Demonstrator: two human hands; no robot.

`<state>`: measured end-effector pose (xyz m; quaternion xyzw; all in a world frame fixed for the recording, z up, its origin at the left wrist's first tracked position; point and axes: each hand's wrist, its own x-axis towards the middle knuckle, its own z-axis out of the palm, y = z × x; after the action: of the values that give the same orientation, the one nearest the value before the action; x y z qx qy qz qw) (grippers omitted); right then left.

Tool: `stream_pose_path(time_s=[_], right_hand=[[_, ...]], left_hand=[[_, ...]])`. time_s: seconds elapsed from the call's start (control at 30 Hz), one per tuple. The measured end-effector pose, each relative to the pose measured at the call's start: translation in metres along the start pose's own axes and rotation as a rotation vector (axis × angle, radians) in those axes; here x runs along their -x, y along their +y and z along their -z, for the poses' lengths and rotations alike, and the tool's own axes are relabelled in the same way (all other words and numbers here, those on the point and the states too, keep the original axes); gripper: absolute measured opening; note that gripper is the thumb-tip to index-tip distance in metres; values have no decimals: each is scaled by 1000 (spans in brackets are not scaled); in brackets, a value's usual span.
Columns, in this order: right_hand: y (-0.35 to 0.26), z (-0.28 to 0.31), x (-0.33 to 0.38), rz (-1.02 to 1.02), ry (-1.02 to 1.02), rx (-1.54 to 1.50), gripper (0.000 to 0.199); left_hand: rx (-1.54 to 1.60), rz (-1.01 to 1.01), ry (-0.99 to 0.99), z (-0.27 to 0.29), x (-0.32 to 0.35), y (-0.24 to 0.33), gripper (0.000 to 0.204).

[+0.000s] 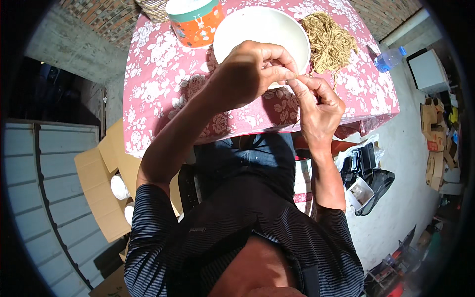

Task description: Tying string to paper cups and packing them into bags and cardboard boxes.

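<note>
Over the near rim of a white bowl (262,24), my left hand (253,69) and my right hand (321,106) meet fingertip to fingertip. Both are closed in a pinch on what looks like a thin tan strand (296,76), mostly covered by the fingers. A loose bundle of tan yarn (329,42) lies right of the bowl, and a loose end trails from it close to my right hand. The left hand hides part of the bowl, and the bowl's inside looks plain white where it shows.
The table wears a pink floral cloth (153,99). An orange and green round tub (198,24) and a wicker basket (153,9) stand at the far left. A plastic bottle (390,59) is beyond the right edge. Cardboard boxes (101,183) sit lower left; black bags (376,190) lie right.
</note>
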<state>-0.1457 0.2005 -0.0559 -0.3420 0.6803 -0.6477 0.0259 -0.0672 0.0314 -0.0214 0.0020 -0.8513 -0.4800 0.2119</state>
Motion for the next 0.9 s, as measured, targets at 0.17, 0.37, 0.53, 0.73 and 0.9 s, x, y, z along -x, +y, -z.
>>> stream_pose_path(time_s=[0.17, 0.37, 0.53, 0.73, 0.9], right_hand=[[8, -8, 3, 120, 93, 77, 8], [12, -11, 2, 8, 64, -85, 7], [13, -7, 2, -56, 20, -170, 9], [10, -1, 0, -56, -70, -194, 11], [13, 5, -6, -30, -119, -147, 10]], left_hand=[[46, 50, -28, 2, 0, 1, 12], [162, 167, -33, 4, 0, -2, 13], [259, 218, 31, -1, -1, 0, 13], [-77, 36, 9, 5, 2, 2, 8], [-265, -150, -67, 9, 1, 6, 14]])
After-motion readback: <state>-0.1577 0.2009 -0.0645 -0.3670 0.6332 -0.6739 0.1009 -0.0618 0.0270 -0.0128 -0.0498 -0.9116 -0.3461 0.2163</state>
